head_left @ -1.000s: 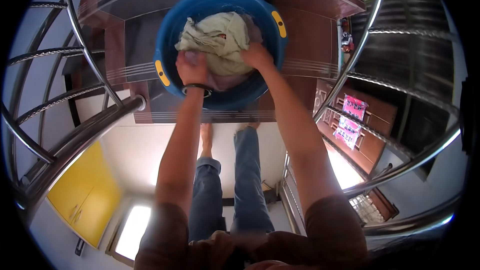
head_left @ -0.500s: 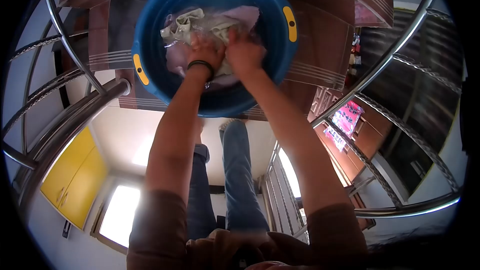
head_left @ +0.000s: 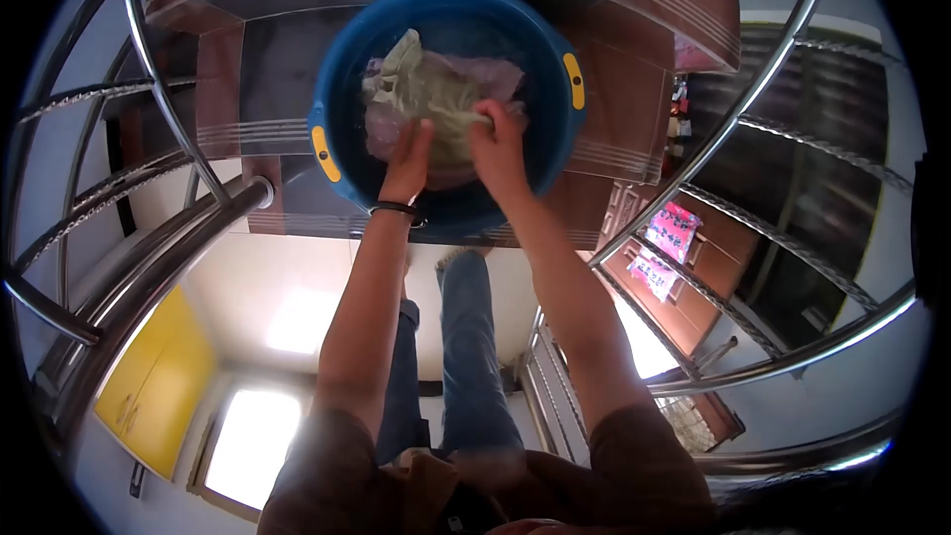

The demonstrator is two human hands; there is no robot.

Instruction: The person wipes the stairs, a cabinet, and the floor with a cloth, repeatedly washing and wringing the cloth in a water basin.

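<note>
A blue tub (head_left: 342,69) with yellow handles stands on a tiled step and holds water. In it lies a pale green cloth (head_left: 436,89), bunched up, over a pinkish cloth (head_left: 384,129). My left hand (head_left: 407,160), with a dark band at the wrist, is at the near left edge of the green cloth; what its fingers hold, if anything, is hard to make out. My right hand (head_left: 498,151) is closed on the right part of the green cloth.
Metal railings (head_left: 158,89) curve along both sides. Dark and brown tiled steps (head_left: 287,69) surround the tub. My legs in jeans (head_left: 468,337) are below it. A yellow cabinet (head_left: 158,376) is at the lower left, and a pink patterned cloth (head_left: 672,236) hangs at the right.
From pressing close together on the cloths, my hands have moved apart and nearer to me. The green cloth is spread differently, and the view has shifted.
</note>
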